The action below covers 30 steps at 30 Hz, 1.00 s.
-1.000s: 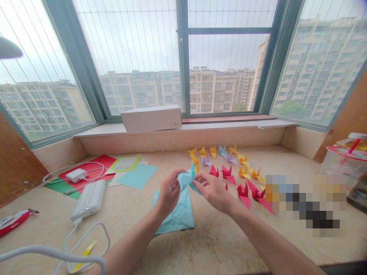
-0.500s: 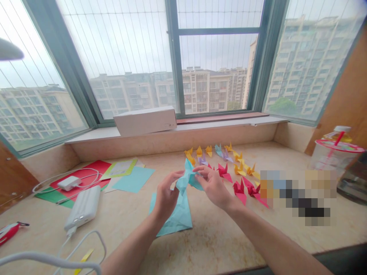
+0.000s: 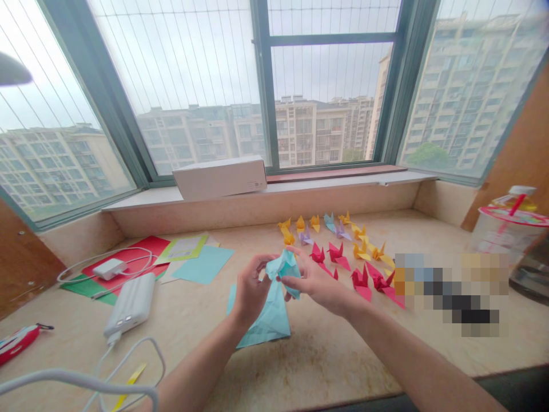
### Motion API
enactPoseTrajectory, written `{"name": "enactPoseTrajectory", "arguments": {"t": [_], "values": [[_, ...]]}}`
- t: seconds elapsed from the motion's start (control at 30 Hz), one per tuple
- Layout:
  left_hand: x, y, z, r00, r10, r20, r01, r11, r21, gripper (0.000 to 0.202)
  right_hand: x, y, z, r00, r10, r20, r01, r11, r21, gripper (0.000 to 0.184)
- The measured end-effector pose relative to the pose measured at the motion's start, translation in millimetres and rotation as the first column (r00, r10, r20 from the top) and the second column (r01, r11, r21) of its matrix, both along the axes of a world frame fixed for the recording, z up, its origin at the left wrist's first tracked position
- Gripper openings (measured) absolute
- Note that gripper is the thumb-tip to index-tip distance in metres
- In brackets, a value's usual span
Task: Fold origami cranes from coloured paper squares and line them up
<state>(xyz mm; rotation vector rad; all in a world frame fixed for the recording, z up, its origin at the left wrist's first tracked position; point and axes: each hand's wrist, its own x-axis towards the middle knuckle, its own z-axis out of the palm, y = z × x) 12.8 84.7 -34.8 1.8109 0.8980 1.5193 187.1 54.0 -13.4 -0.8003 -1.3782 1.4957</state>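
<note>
Between my two hands is a light-blue folded paper crane (image 3: 285, 266), held above the counter. My left hand (image 3: 254, 283) pinches its left side with curled fingers. On the right side, the thumb and fingers of my right hand (image 3: 315, 280) grip the paper, hiding part of it. Beneath them lies a creased light-blue paper sheet (image 3: 268, 320), flat on the counter. Just beyond and right of my right hand stand several finished paper cranes in rows: a red crane (image 3: 338, 255), a yellow crane (image 3: 361, 249), a purple crane (image 3: 305, 236) and a blue crane (image 3: 329, 221).
Left on the counter (image 3: 189, 326) lie coloured paper sheets (image 3: 203, 264), a charger (image 3: 110, 268) with cables, a white power bank (image 3: 131, 303) and a red tool (image 3: 19, 343). A white box (image 3: 221, 178) sits on the sill. A lidded cup (image 3: 506, 232) stands right; a nearby patch is blurred.
The blue paper in my hands has turned, so its upright point no longer shows. My right hand has shifted its grip round the paper. The view has moved slightly.
</note>
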Motion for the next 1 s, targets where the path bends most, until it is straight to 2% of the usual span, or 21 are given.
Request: {"name": "enactPoseTrajectory", "arguments": {"t": [0.07,0.27,0.33,0.43,0.5,0.63,0.83,1.0], "values": [[1.2,-0.4,-0.2,1.000,-0.019,0.020,0.019,1.000,0.005,0.015,-1.4,-0.9,1.2,1.000,0.011,-0.005,-0.011,0.998,-0.054,0.089],[6.0,-3.7,4.4,0.995,-0.094,0.026,0.094,0.996,0.002,0.014,-3.8,4.2,-2.4,0.986,-0.130,-0.106,0.120,0.989,-0.092,0.085],[6.2,-4.2,4.2,0.994,-0.108,0.033,0.107,0.994,0.010,0.010,-3.2,4.6,-2.3,0.989,-0.123,-0.083,0.117,0.990,-0.076,0.073],[5.3,-5.1,3.2,0.994,-0.098,0.050,0.098,0.995,0.000,0.008,-0.9,3.4,0.4,0.999,-0.034,0.028,0.034,0.999,-0.003,0.047],[4.6,-6.3,3.3,0.996,-0.080,0.049,0.081,0.997,-0.017,0.009,1.2,2.4,2.3,0.994,0.010,0.105,-0.012,1.000,0.021,0.040],[5.0,-8.3,5.7,0.996,-0.063,0.059,0.066,0.997,-0.051,0.012,4.9,3.2,3.3,0.986,-0.019,0.163,0.019,1.000,0.006,0.051],[8.0,-8.7,10.1,0.982,-0.097,0.159,0.114,0.989,-0.099,0.022,5.5,7.4,2.7,0.972,-0.190,0.140,0.187,0.982,0.032,0.057],[10.3,-10.6,13.0,0.972,-0.124,0.201,0.149,0.982,-0.115,0.025,5.7,6.7,4.9,0.974,-0.184,0.131,0.181,0.983,0.035,0.057]]}}
